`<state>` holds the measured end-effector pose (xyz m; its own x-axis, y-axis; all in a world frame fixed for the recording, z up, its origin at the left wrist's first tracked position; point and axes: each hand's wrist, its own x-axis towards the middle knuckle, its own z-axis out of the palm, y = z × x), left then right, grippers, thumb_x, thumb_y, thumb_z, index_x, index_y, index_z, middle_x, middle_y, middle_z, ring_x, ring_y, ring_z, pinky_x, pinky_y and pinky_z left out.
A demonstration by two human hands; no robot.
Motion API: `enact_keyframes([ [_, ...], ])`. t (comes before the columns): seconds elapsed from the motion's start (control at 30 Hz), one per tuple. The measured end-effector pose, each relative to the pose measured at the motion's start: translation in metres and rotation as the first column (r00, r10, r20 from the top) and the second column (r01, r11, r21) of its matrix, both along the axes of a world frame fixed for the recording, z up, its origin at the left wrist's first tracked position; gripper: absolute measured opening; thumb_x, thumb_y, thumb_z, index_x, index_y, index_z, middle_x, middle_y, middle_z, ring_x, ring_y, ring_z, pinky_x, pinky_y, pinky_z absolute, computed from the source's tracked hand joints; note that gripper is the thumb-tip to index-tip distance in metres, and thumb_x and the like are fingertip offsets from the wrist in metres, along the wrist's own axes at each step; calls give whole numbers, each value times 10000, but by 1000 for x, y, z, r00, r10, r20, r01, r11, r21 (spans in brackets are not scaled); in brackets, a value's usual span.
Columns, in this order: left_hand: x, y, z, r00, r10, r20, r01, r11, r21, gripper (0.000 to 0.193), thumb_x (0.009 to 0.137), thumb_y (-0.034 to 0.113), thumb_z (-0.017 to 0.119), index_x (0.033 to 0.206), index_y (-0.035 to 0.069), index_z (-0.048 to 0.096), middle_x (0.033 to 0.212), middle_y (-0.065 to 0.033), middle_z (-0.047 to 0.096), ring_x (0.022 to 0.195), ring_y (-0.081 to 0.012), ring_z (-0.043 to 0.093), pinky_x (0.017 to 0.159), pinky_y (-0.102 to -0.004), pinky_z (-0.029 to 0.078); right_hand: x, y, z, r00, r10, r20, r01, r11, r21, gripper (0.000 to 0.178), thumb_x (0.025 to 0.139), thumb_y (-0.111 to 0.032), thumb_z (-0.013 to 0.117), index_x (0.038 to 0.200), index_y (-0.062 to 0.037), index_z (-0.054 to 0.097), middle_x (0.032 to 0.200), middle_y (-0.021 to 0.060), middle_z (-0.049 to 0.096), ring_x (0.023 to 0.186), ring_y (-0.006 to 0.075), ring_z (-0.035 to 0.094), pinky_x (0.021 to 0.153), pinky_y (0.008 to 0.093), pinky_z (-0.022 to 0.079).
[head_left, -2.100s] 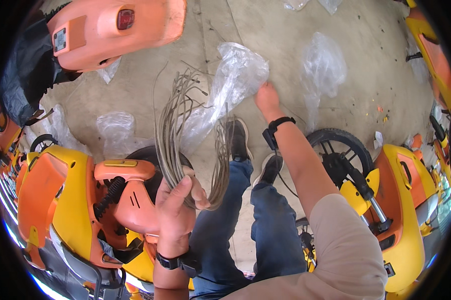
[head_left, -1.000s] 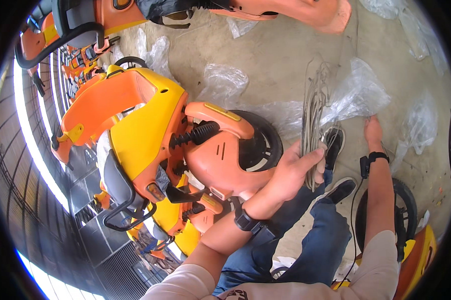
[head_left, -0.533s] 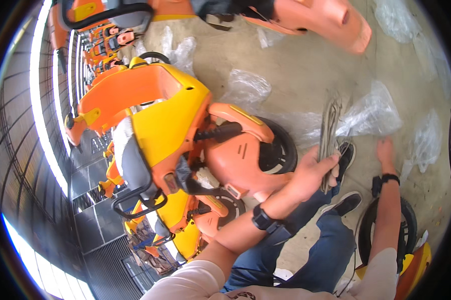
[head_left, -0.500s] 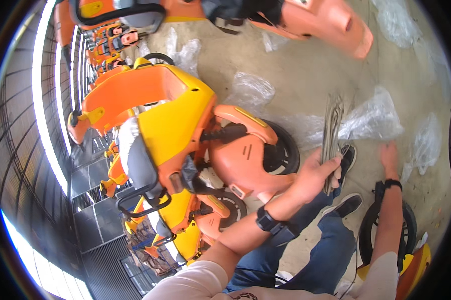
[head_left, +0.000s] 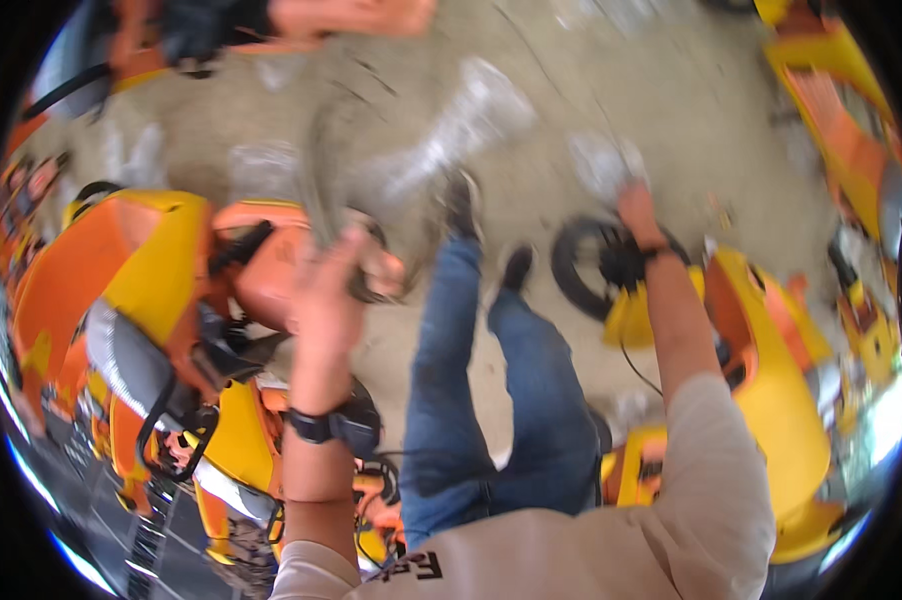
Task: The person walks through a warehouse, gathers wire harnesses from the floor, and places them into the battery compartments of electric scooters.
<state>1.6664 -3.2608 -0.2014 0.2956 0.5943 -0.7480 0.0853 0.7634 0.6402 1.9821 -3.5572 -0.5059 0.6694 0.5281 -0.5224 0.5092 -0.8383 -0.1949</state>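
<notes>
My left hand [head_left: 333, 290] is closed around a bundle of thin grey-brown strips [head_left: 321, 180], which stands up past the fingers and is smeared by motion. Beside that hand is an orange and yellow scooter [head_left: 161, 265] with a grey seat. My right hand [head_left: 636, 207] is stretched out over the floor, right at a crumpled piece of clear plastic film [head_left: 601, 163]. Blur hides its fingers, so whether they grip the film does not show. A black scooter wheel [head_left: 583, 268] lies just below that hand.
More clear film [head_left: 481, 110] lies on the concrete floor [head_left: 671, 100] ahead of my shoes [head_left: 461, 205]. A yellow scooter [head_left: 771, 370] stands close by my right arm, another [head_left: 841, 100] at the far right. Orange scooter parts [head_left: 351, 15] lie at the top left.
The view has swung to the right. My right hand has reached out to the piece of clear film. My left hand still holds the strips.
</notes>
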Motion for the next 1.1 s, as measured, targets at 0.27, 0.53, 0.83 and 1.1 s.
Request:
enact_keyframes([
  [0.27,35,-31,-48,993,-105,51,107,994,-31,139,869,118,462,954,11,487,575,-43,448,466,-130,422,476,-265,406,62,21,-14,987,-148,55,143,985,92,217,754,-173,540,896,-9,532,843,232,590,820,404,553,720,465,436],
  [0.53,54,-36,-58,970,-235,59,242,956,-168,139,856,132,490,930,15,484,588,-47,456,459,-125,425,459,-256,412,55,20,4,955,-296,-30,297,942,154,216,769,-184,545,898,-11,530,843,220,596,833,383,563,712,447,435],
  [0.83,155,-67,-190,903,-425,62,422,853,-306,276,740,185,665,869,-10,518,514,-5,416,406,-125,386,424,-283,364,-43,49,2,961,-242,-133,269,931,246,211,837,-200,476,919,-5,474,909,250,550,847,417,533,716,470,422],
  [1.1,195,-130,-286,469,-782,-410,835,544,-82,403,648,334,745,573,-15,556,500,-35,482,403,-134,431,379,-288,311,-121,54,37,812,-502,-297,558,817,146,234,843,-211,466,940,-1,432,960,249,534,822,412,538,708,479,426],
])
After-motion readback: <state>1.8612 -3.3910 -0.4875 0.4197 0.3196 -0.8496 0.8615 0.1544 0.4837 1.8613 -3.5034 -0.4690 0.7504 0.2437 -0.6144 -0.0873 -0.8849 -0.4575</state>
